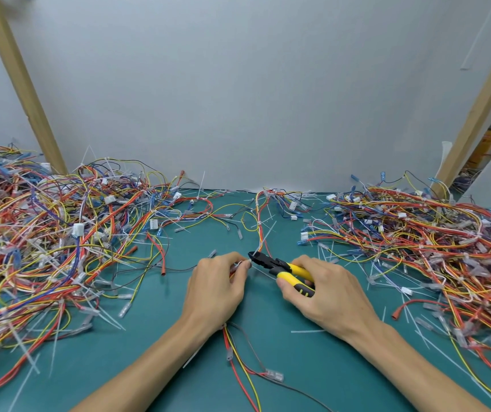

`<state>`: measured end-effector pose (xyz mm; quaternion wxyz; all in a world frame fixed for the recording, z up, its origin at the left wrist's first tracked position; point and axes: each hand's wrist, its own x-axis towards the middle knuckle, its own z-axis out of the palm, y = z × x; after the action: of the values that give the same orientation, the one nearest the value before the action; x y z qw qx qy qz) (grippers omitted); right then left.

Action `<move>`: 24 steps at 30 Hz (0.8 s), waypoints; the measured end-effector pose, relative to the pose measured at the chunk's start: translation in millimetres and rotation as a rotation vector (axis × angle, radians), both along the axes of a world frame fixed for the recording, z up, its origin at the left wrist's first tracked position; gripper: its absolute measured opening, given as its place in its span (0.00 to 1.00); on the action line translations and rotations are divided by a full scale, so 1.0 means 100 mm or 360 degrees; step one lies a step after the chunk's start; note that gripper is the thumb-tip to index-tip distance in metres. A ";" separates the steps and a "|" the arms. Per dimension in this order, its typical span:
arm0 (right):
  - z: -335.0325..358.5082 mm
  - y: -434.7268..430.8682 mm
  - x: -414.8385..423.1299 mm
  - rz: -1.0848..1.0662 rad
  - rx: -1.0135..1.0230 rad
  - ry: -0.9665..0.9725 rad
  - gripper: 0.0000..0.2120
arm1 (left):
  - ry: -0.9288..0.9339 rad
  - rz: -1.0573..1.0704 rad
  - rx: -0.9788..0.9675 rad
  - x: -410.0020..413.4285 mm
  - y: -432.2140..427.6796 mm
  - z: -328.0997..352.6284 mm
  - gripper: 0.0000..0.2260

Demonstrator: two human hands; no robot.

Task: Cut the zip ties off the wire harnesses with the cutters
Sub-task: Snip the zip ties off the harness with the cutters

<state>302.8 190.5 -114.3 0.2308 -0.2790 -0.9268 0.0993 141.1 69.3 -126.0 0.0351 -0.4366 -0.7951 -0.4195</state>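
Here the left hand (217,288) pinches a harness (261,221) of red, yellow and orange wires between thumb and curled fingers, and the right hand (324,292) is wrapped round the yellow handles of the cutters (282,267); the black nose points left and sits at a white zip tie (265,237) just beyond the left fingertips (245,264), mid-way across the green surface (297,370); whether the blades are already round the band cannot be told, the nose being small and dark there.

The chief risk, I judge, is to the wires; the tie hugs the bundle, so a blade pushed in too deep or at a slant could nick insulation or sever a thin strand along with the plastic. The second risk is to the pinching fingers, which lie almost touching the nose; a slip as the handles close would bring the edges onto skin. The tie's long tail slants up and away; a bite taken on the tail rather than the loop would leave the bundle bound.

A cut piece may spring into the left pile (45,227) or the right pile (431,233) and be lost among the scraps (306,331); the harness also runs under the left wrist, so slack there could let it twist out of the pinch.
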 end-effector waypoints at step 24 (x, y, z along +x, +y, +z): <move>-0.03 0.04 0.02 0.0007 0.0133 -0.0056 0.22 | 0.0031 -0.0037 0.0013 0.01 -0.01 0.00 0.09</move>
<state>304.9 194.7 -117.3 0.2256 -0.2687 -0.9347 0.0560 142.3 68.4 -126.4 0.0396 -0.4497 -0.7879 -0.4188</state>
